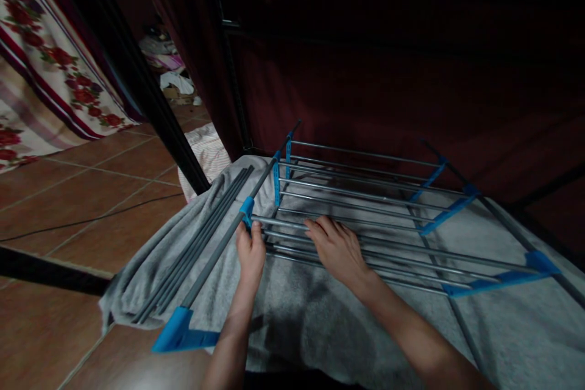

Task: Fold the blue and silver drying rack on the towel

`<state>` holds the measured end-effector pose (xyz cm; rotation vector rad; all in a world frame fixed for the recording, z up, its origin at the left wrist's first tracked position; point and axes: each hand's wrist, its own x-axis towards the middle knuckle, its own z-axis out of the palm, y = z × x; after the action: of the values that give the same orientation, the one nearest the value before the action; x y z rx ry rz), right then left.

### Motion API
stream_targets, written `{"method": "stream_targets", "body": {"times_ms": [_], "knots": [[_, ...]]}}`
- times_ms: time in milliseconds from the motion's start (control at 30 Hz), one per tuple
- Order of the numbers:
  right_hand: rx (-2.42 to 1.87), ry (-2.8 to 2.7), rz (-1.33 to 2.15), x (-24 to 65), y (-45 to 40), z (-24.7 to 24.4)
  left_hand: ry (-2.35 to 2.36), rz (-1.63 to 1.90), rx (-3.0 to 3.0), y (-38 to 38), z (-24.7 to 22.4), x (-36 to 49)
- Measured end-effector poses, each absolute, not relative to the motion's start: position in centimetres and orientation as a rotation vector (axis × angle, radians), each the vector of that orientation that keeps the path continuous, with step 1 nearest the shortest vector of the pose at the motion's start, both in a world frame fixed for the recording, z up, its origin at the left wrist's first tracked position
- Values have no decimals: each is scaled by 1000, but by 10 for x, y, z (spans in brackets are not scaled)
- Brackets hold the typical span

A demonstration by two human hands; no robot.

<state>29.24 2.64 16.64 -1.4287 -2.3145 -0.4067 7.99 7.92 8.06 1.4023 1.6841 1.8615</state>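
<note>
A rack of grey metal rods (pixel 402 248) with blue plastic joints lies on a grey blanket. My left hand (pixel 251 250) grips the near-left blue joint (pixel 247 207), where rods meet the long grey side tube (pixel 214 256). Further right, my right hand (pixel 336 247) is closed over the top rod of the near set, its fingers wrapped round it. On the right, a blue bracket (pixel 498 283) holds the other ends of these rods. A blue corner piece (pixel 183 332) caps the tube's near end.
Several loose grey rods (pixel 196 244) lie on the blanket (pixel 150 280) at the left. A black metal post (pixel 150 97) rises beside the tiled floor (pixel 105 177). Dark red curtain (pixel 365 103) hangs behind the rack. Floral cloth (pixel 59 61) hangs at the upper left.
</note>
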Motion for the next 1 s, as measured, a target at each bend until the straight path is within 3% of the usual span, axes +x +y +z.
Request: {"method": "stream_targets", "body": {"times_ms": [1000], "knots": [[-1373, -2302, -518, 290, 29, 169, 1732, 1809, 1404, 78, 91, 87]]}}
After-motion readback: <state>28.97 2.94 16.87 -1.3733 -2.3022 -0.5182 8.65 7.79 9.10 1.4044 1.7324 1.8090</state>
